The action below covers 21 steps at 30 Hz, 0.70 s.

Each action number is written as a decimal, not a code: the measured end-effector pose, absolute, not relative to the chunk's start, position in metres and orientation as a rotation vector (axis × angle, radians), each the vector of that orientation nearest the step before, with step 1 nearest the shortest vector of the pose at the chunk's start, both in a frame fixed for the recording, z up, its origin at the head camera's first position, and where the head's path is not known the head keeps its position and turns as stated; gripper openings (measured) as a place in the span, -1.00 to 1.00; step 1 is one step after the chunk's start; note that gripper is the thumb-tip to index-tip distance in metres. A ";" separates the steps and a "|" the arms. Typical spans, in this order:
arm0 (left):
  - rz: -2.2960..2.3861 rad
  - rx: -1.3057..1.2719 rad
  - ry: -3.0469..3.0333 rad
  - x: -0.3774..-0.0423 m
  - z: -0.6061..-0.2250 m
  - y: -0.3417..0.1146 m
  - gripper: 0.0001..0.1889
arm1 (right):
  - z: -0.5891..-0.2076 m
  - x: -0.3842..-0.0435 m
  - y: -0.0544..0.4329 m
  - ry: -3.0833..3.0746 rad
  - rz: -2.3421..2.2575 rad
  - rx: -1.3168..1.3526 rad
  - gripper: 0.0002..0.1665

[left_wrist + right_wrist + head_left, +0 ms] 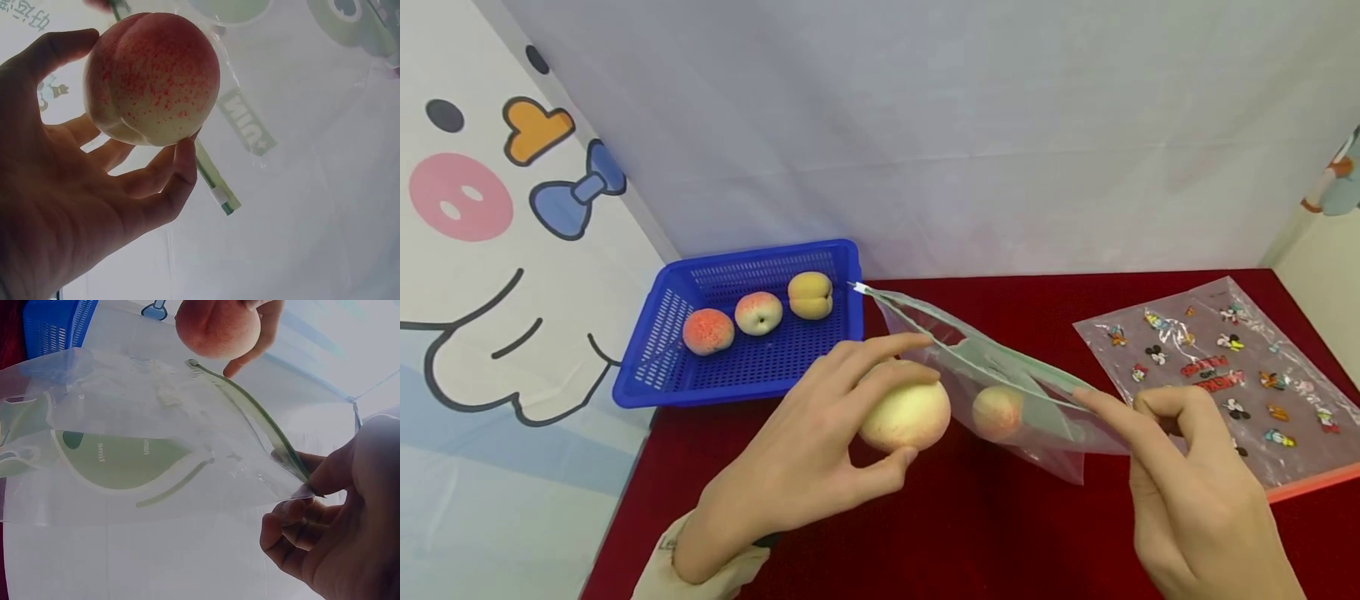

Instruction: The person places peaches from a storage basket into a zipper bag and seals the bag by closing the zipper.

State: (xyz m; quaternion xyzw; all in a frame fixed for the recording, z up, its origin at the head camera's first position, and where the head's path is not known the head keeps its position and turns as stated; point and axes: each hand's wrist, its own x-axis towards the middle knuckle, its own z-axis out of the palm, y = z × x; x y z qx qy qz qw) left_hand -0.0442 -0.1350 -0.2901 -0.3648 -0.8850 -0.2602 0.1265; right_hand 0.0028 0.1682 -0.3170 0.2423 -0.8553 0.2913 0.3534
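Observation:
My left hand (820, 433) grips a pale yellow and red peach (908, 415) between thumb and fingers, beside the mouth of a clear zip bag (1045, 442). In the left wrist view the peach (153, 78) shows its red-speckled side. My right hand (1202, 492) pinches the near corner of the bag's green zip edge. Green print shows on the bag (125, 462) in the right wrist view, and its white slider (860, 287) sits at the far end. Another peach (997, 412) appears through the plastic; whether it lies inside or behind, I cannot tell.
A blue basket (737, 396) at the back left holds a red peach (708, 332), a pale one (758, 313) and a yellow one (810, 295). On the right, a clear bag with cartoon prints (1225, 375) lies flat on the dark red cloth (985, 542). White curtains stand behind.

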 end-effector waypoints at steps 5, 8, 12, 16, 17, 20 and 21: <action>-0.801 -1.092 -2.449 -0.045 -0.285 -0.131 -0.42 | -0.319 0.002 0.167 -2.197 0.799 0.669 -0.29; -0.834 -1.109 -2.357 -0.046 -0.281 -0.129 -0.42 | -0.319 0.001 0.167 -2.218 0.797 0.681 -0.19; -0.873 -1.112 -2.283 -0.047 -0.277 -0.126 -0.41 | -0.320 0.000 0.166 -2.241 0.746 0.695 -0.29; -0.897 -1.109 -2.226 -0.048 -0.276 -0.123 -0.42 | -0.321 0.002 0.164 -2.266 0.739 0.689 -0.33; -0.901 -1.110 -2.214 -0.049 -0.276 -0.122 -0.42 | -0.321 0.002 0.163 -2.258 0.746 0.691 -0.33; -0.907 -1.110 -2.193 -0.052 -0.276 -0.119 -0.41 | -0.321 0.002 0.162 -2.260 0.741 0.695 -0.33; -0.905 -1.106 -2.195 -0.053 -0.276 -0.118 -0.42 | -0.321 0.002 0.162 -2.258 0.736 0.702 -0.33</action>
